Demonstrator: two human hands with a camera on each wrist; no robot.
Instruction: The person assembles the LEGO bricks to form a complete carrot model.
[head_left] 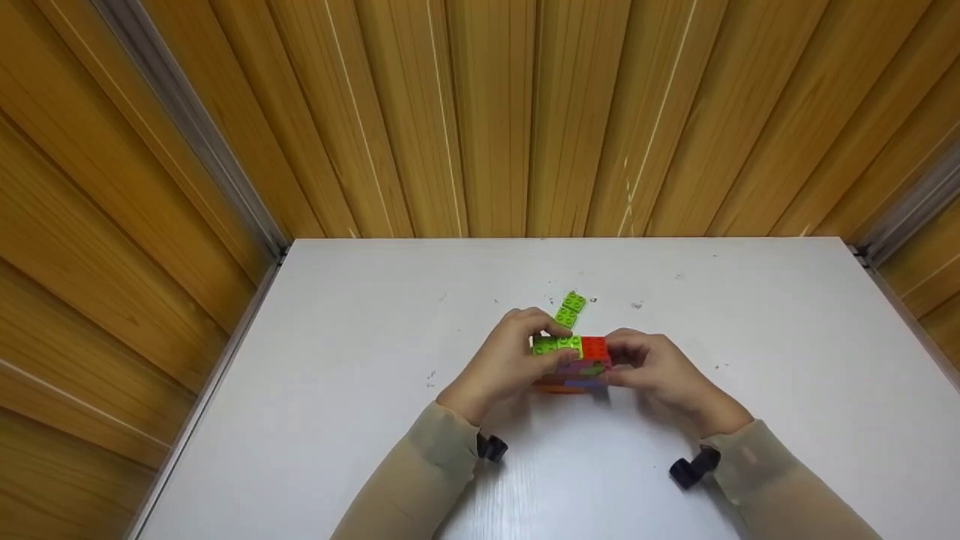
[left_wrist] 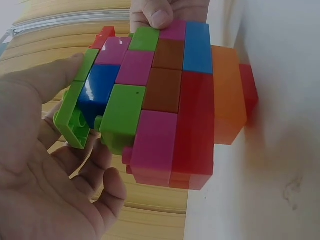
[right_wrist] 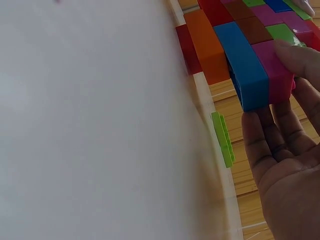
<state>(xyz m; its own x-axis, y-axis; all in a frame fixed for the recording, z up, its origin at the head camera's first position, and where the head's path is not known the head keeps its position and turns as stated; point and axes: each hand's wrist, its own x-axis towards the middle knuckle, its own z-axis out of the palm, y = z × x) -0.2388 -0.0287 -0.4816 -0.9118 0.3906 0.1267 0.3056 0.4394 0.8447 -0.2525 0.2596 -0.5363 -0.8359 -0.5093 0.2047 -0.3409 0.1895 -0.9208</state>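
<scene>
A block build of several coloured toy bricks [left_wrist: 162,90] stands on the white table, wider in its middle rows and narrower at its orange and red base. On its top row are light green bricks [head_left: 546,346] and a red brick [head_left: 595,347]. My left hand [head_left: 517,346] pinches a green brick [left_wrist: 70,116] of that row between thumb and fingers; the brick's open underside shows past the blue brick [left_wrist: 100,92]. At the other end my right hand [head_left: 664,369] grips the build, thumb on a pink brick [right_wrist: 272,60], fingers curled behind. The build's far face is hidden in the head view.
Two loose green bricks [head_left: 570,307] lie on the table [head_left: 375,315] just beyond the build. A wood-patterned wall [head_left: 487,120] rises behind the table's back edge, and another panel [head_left: 90,300] stands along the left side. Small dark marks dot the tabletop.
</scene>
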